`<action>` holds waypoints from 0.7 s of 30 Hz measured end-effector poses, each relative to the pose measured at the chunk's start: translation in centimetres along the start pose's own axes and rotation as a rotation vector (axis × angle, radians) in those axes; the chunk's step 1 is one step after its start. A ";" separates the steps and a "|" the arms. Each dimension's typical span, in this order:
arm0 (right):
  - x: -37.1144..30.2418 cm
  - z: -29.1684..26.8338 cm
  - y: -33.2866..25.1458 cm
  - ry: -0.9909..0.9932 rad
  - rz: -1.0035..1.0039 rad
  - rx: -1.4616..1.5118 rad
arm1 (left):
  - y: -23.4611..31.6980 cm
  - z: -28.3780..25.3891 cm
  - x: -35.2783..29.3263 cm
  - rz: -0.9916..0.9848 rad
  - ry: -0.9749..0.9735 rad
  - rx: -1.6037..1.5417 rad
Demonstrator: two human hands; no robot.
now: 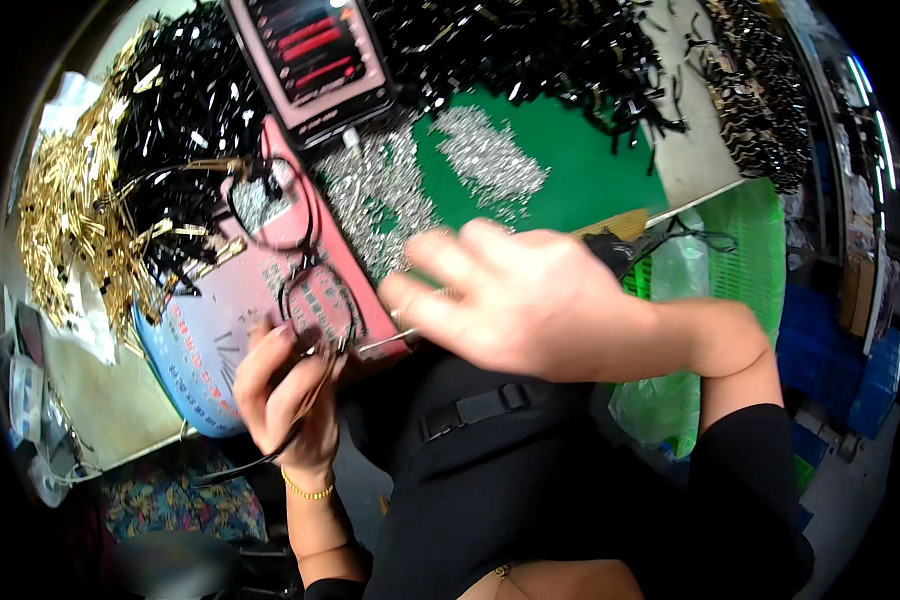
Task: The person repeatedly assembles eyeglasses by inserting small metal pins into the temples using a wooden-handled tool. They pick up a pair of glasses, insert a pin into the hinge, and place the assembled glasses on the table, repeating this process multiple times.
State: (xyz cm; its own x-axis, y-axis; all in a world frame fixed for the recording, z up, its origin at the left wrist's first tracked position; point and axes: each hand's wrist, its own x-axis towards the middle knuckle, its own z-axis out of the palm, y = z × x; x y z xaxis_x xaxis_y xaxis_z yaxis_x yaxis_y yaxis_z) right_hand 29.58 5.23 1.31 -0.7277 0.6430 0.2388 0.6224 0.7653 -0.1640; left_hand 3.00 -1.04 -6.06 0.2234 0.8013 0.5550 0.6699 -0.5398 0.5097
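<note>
My left hand (288, 395) is closed on a pair of dark-rimmed eyeglasses (307, 262), pinching them at the hinge corner nearest me. One temple runs down past my palm; the other reaches away to the left. My right hand (530, 305), smeared by motion, curls around a tool that looks like a screwdriver. Its slim metal shaft (382, 345) points at the hinge by my left fingertips. A dark part (610, 250) with a cord shows behind the right hand; the grip itself is hidden. Small silver screw-like pieces (395, 185) lie in heaps just beyond.
A green mat (590, 170) carries the silver heaps. Black temple pieces (530, 45) pile behind it, gold ones (65, 215) at left. A phone (315, 60) stands at the back on a pink-and-blue printed sheet (205, 335). A green basket (745, 260) sits at right.
</note>
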 end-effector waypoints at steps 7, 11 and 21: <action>-1.0 -2.8 8.5 0.098 0.381 -0.215 | -1.7 -12.2 3.1 -0.581 0.451 0.212; 3.2 -0.3 9.0 0.185 0.293 -0.283 | -13.2 -18.3 2.9 -1.009 -0.193 0.899; 0.8 -1.0 9.4 -0.022 0.431 -0.248 | -5.2 -6.6 8.1 -0.292 0.090 0.298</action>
State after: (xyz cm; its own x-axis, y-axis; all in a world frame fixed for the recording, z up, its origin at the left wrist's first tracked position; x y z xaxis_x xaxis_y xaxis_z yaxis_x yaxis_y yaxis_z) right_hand 35.13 12.89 0.93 -0.3936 0.9017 0.1787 0.9157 0.4017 -0.0101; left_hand -3.33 6.56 0.10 -0.0598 0.8769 0.4770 0.8740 -0.1848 0.4493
